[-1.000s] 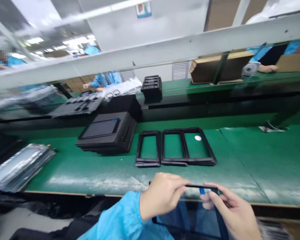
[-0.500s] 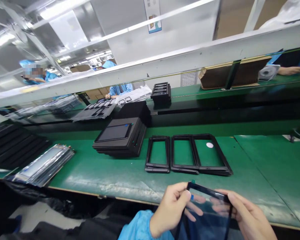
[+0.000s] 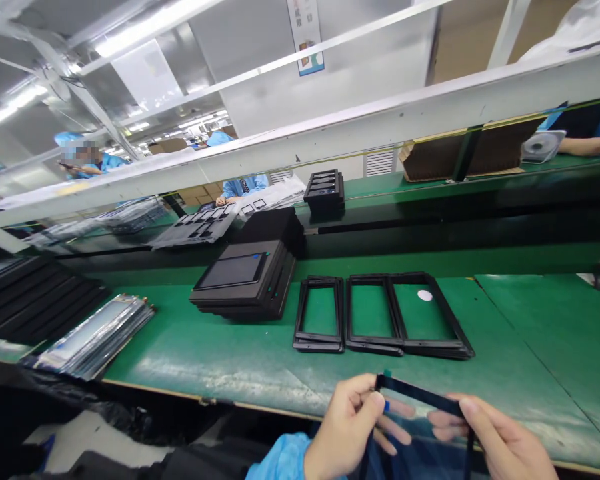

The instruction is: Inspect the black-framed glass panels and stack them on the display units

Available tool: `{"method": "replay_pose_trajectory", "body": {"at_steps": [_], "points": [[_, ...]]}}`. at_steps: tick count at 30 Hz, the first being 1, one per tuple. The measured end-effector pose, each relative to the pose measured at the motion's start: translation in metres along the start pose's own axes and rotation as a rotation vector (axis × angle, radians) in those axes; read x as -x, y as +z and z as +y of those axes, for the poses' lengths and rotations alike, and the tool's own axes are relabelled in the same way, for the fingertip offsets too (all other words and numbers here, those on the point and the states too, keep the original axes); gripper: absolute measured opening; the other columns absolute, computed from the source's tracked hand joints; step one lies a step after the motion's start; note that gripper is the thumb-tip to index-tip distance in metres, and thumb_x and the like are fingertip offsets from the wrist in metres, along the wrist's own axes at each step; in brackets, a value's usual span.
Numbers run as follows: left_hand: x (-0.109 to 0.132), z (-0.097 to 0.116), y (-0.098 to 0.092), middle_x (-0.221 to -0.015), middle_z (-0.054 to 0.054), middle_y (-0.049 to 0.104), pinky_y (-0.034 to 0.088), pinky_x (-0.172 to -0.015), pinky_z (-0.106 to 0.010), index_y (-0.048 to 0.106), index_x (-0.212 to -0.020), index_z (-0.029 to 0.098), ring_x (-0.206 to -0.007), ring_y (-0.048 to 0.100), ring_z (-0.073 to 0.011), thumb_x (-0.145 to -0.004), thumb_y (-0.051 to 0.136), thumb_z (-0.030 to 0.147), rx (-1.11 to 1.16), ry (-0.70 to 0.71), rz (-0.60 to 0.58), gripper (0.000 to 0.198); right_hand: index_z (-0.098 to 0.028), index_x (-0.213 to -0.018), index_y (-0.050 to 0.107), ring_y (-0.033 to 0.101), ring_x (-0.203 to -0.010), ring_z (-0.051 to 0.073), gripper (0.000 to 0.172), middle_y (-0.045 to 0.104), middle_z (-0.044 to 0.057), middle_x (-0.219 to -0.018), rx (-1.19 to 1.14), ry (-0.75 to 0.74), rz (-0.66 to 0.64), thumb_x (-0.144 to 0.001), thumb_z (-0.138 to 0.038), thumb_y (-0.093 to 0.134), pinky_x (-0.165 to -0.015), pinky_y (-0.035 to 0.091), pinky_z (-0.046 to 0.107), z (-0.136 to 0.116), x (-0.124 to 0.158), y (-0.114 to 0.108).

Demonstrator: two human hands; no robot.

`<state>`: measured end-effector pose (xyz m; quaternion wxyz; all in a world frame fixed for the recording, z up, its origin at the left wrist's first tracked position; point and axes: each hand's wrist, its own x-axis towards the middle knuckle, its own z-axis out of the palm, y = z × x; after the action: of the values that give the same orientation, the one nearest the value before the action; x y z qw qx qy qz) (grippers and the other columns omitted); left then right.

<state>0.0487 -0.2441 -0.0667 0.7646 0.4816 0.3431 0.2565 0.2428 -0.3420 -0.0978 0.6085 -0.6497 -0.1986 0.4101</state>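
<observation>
Both the left hand (image 3: 347, 425) and right hand (image 3: 506, 437) pinch a transparent, black-bordered rectangular panel (image 3: 426, 455) by its edges; handling appears midway, panel not set down.

Toward five o'clock the pane (image 3: 423, 457) looks like smooth, glossy, clear glass; at four, the frames (image 3: 396, 312) seem matt plastic. At six, the sleeve (image 3: 280, 459) is crinkled cloth; at seven, the bench (image 3: 220, 357) has a scuffed sheen; at two, the box (image 3: 433, 160) looks like cardboard.
</observation>
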Motion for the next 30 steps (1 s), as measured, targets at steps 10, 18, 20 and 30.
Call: {"method": "replay_pose_trajectory", "body": {"at_steps": [10, 18, 20, 30], "points": [[0.008, 0.024, -0.002, -0.108, -0.022, 0.083, 0.063, -0.054, -0.023, 0.075, -0.122, 0.011, -0.076, 0.084, -0.0259, -0.09, 0.076, 0.062, 0.019, 0.003, 0.025, 0.059, -0.023, -0.126, 0.079, 0.081, -0.073, 0.025, 0.047, 0.084, 0.009, -0.081, -0.035, -0.153, -0.102, -0.096, -0.058, 0.07, -0.083, 0.065, 0.037, -0.014, 0.01, 0.0], [0.008, 0.021, -0.009, -0.109, -0.022, 0.083, 0.065, -0.054, -0.026, 0.073, -0.123, 0.011, -0.076, 0.084, -0.0281, -0.093, 0.075, 0.057, 0.009, 0.024, 0.043, 0.054, -0.024, -0.131, 0.072, 0.081, -0.068, 0.021, 0.041, 0.087, 0.009, -0.097, -0.013, -0.175, -0.119, -0.097, -0.046, 0.075, -0.078, 0.067, 0.033, -0.022, 0.02, 0.006], [0.007, 0.018, -0.012, -0.108, -0.022, 0.083, 0.065, -0.054, -0.027, 0.073, -0.122, 0.012, -0.075, 0.084, -0.0286, -0.093, 0.076, 0.055, 0.001, 0.023, 0.06, 0.052, -0.023, -0.13, 0.072, 0.082, -0.068, 0.021, 0.04, 0.087, 0.009, -0.093, -0.038, -0.178, -0.123, -0.097, -0.045, 0.075, -0.076, 0.067, 0.032, -0.026, 0.021, 0.01], [0.006, 0.02, -0.025, -0.11, -0.018, 0.084, 0.067, -0.057, -0.033, 0.073, -0.126, 0.015, -0.079, 0.083, -0.0309, -0.094, 0.074, 0.054, -0.109, 0.021, 0.078, 0.05, -0.022, -0.125, 0.073, 0.082, -0.066, 0.018, 0.032, 0.087, 0.006, -0.089, -0.096, -0.217, -0.133, -0.097, -0.038, 0.073, -0.068, 0.063, 0.025, -0.035, 0.024, 0.015]]}}
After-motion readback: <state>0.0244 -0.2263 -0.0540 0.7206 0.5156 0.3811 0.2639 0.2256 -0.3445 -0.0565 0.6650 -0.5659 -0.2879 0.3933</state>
